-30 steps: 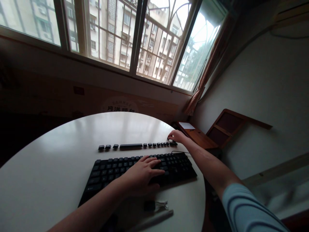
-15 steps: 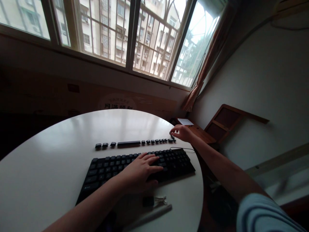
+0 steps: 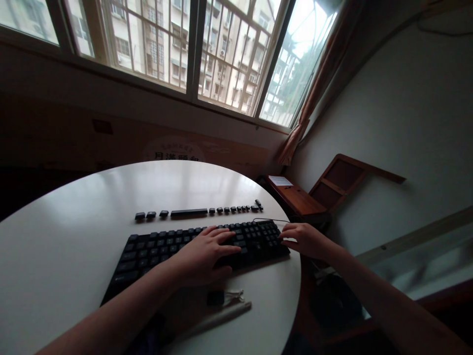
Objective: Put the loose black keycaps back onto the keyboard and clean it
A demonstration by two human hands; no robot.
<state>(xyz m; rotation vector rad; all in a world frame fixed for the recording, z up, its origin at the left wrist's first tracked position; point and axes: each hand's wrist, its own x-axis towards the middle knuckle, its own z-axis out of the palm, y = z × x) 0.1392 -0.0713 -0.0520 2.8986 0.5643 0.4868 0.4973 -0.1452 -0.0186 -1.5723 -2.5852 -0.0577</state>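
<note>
A black keyboard point(image 3: 258, 246) lies across the white round table point(image 3: 59, 256). My left hand point(image 3: 207, 254) rests flat over its middle with the fingers spread. At the keyboard's right end, my right hand point(image 3: 305, 239) reaches to the number keys, thumb and fingers slightly apart at the edge; I see nothing held in it. Behind the keyboard stands a row of loose black keycaps point(image 3: 163, 213), with a long space bar keycap point(image 3: 189, 212) among them. One keycap point(image 3: 257, 202) sits just behind the row's right end.
In front of the keyboard lie a small black piece with pale wires point(image 3: 215, 298) and a long grey stick-like item point(image 3: 221, 318). A thin cable point(image 3: 271, 219) runs behind the keyboard. Beyond the table's right edge stands a brown wooden chair or desk point(image 3: 303, 201) with paper point(image 3: 281, 181) on it.
My right hand has left the keycap at the right end of the row and come back down to the keyboard's right end. My left hand stays on the keyboard. The view has shifted slightly.
</note>
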